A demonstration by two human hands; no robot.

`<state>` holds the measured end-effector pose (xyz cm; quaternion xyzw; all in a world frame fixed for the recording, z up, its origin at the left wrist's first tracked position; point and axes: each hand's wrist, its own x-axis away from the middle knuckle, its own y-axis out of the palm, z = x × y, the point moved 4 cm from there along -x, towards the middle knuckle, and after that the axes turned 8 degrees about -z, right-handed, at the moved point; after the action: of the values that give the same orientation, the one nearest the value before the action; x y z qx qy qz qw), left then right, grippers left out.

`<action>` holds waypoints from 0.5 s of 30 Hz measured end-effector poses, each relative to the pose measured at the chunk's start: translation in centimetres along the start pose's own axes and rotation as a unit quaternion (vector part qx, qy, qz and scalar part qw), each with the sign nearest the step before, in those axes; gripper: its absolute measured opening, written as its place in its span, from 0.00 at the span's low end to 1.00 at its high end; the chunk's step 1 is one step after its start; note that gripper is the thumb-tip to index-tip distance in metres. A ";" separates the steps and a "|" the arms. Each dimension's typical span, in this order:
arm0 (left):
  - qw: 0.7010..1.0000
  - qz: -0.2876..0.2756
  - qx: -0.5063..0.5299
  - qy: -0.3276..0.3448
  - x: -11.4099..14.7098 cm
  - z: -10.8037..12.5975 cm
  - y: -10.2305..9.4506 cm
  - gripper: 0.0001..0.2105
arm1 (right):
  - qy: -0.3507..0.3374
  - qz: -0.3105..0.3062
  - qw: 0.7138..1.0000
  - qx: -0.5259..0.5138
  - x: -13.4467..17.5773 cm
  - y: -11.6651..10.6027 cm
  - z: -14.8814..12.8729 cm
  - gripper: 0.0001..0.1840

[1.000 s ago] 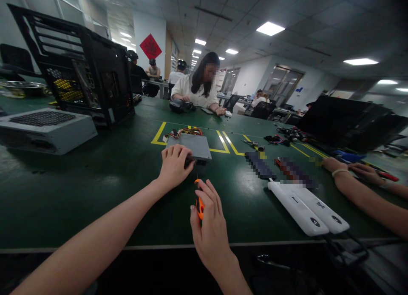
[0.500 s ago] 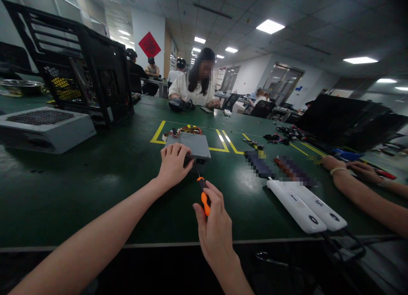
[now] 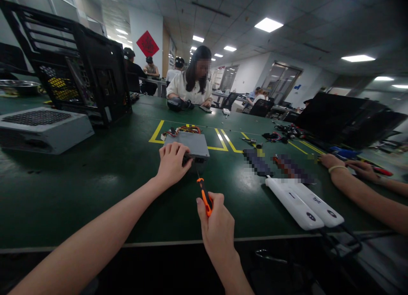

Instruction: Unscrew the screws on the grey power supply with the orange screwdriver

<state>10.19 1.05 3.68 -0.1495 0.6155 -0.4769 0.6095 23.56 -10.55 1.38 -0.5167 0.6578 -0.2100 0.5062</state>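
Observation:
A grey computer power supply (image 3: 195, 143) lies on the green table, its bundle of coloured cables (image 3: 183, 130) at the far side. My left hand (image 3: 174, 165) is closed over its near left edge, fingers on top and thumb at the near face. In my right hand (image 3: 218, 220) is a screwdriver (image 3: 204, 196) with an orange and black handle, gripped between thumb and curled fingers. Its thin shaft points away from me to the near face of the power supply. Whether the tip touches a screw is too small to tell.
On the left stand a black computer case (image 3: 86, 74) and a second power supply (image 3: 44, 129). Two white devices (image 3: 295, 203) lie to the right, near another person's forearms (image 3: 360, 191). Someone sits across the table (image 3: 127, 210). Loose cables (image 3: 276, 137) lie farther back.
The fingers of my right hand have curled in and the hand has turned around the screwdriver handle. My left hand stays on the power supply. The view has shifted slightly.

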 end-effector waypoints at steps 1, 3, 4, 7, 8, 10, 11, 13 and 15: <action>1.000 -0.001 0.001 0.000 0.0 0.0 0.0 0.10 | 0.010 -0.010 1.000 -0.008 0.0 0.0 0.1 0.17; 1.000 -0.003 0.001 0.000 0.0 0.0 0.0 0.10 | 0.022 -0.018 0.999 -0.024 0.1 0.0 0.3 0.17; 1.000 -0.003 0.000 -0.001 0.0 0.0 0.0 0.10 | 0.023 -0.016 0.999 -0.033 0.1 0.0 0.3 0.17; 1.000 -0.002 0.001 -0.002 0.0 0.0 0.0 0.10 | -0.010 0.011 0.997 -0.073 0.1 -0.1 0.1 0.16; 1.000 -0.001 0.004 -0.002 0.0 0.0 0.1 0.10 | -0.029 0.026 0.995 -0.086 0.0 -0.1 -0.1 0.16; 1.000 0.000 0.010 -0.001 0.0 0.0 0.0 0.10 | -0.071 0.055 0.991 -0.100 -0.1 -0.2 -0.4 0.15; 1.000 0.001 0.012 0.000 0.0 0.0 0.0 0.10 | -0.090 0.066 0.989 -0.100 -0.2 -0.2 -0.6 0.14; 1.000 0.001 0.009 0.005 0.1 0.0 0.0 0.10 | -0.117 0.074 0.985 -0.100 -0.3 -0.2 -0.9 0.11; 1.000 0.000 0.003 0.012 0.1 0.0 0.1 0.11 | -0.124 0.064 0.985 -0.105 -0.5 -0.1 -1.1 0.07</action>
<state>10.24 0.99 3.59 -0.1415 0.6213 -0.4805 0.6026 22.64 -10.46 2.11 -0.5460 0.6400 -0.0407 0.5391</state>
